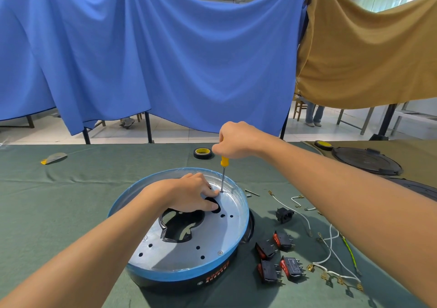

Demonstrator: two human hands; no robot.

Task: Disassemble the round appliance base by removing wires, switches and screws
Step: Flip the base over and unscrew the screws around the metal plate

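Note:
The round appliance base (179,258) lies on the green cloth with its silver metal plate up and a blue rim around it. My right hand (236,139) grips the yellow handle of a screwdriver (223,173), held upright with its tip on a screw (221,191) near the plate's far edge. On the plate beside that tip rests my left hand (194,193), its fingers lying at a black opening. Another screw (220,252) shows at the plate's near right edge. Several red-and-black rocker switches (279,255) and white wires (331,244) lie to the right of the base.
A black socket part (284,214) and loose screws (251,192) lie right of the base. A roll of black tape (203,153) sits behind it. Dark round lids (366,161) rest at the far right. A grey and yellow scrap (54,158) lies at the far left.

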